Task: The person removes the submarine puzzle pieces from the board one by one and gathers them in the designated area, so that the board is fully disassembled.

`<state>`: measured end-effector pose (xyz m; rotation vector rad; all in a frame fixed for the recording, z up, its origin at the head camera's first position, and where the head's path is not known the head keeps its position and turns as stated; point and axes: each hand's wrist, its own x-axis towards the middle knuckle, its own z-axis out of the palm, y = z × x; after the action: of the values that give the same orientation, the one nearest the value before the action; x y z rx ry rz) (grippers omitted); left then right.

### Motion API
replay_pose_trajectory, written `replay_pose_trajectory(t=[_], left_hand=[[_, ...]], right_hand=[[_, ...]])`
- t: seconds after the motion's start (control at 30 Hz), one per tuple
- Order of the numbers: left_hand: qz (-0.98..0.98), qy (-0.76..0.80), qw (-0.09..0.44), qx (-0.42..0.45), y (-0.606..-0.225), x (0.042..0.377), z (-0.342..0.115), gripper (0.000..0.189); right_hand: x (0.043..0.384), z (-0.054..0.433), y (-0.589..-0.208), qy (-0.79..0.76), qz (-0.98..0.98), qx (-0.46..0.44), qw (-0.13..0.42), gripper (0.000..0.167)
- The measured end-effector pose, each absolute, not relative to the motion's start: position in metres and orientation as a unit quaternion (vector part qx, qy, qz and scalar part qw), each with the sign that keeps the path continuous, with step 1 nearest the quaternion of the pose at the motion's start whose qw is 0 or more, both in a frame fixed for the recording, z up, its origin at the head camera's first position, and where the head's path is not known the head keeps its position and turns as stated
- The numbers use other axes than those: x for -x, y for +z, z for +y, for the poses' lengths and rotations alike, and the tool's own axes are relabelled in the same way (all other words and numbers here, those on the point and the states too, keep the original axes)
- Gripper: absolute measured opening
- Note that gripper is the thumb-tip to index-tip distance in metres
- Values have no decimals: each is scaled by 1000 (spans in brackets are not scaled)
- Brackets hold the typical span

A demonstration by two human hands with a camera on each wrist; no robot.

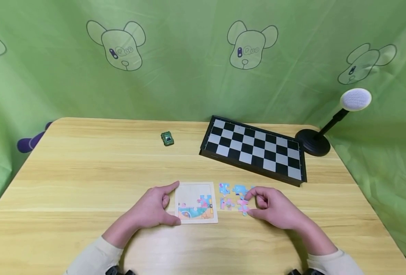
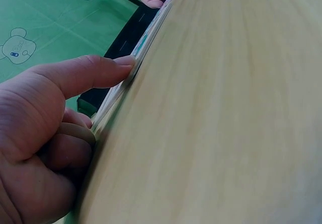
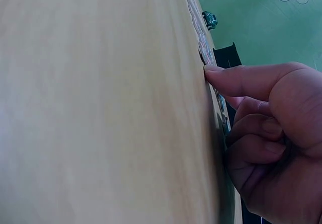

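A square wooden puzzle board (image 1: 196,220) lies on the table, its lower part and right side filled with fitted pieces in blue, pink and orange. My left hand (image 1: 156,206) holds the board by its left side, thumb at the near corner and index finger at the far corner. The other left fingers are curled, as the left wrist view shows. To the right of the board, my right hand (image 1: 275,208) pinches a pink and blue puzzle piece (image 1: 243,205) between thumb and index finger, low over the table. Its remaining fingers are folded in.
Loose puzzle pieces lie between board and right hand: a blue one (image 1: 224,188), another blue one (image 1: 239,189) and a pink one (image 1: 227,204). Farther back are a small green toy car (image 1: 167,138), a black-and-white checkered board (image 1: 254,147) and a round-headed stand lamp (image 1: 317,141).
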<state>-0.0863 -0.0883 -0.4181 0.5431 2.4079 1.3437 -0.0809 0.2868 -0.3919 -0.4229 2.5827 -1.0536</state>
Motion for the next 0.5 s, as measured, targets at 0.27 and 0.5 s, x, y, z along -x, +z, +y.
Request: replay_pose_trajectory(t=[0.27, 0.5], left_hand=[[844, 474, 167, -188, -417, 86, -88, 108], [844, 474, 167, -189, -416, 86, -88, 107]], right_hand=[[81, 288, -393, -369, 903, 147, 162, 28], [81, 284, -388, -381, 901, 137, 157, 31]])
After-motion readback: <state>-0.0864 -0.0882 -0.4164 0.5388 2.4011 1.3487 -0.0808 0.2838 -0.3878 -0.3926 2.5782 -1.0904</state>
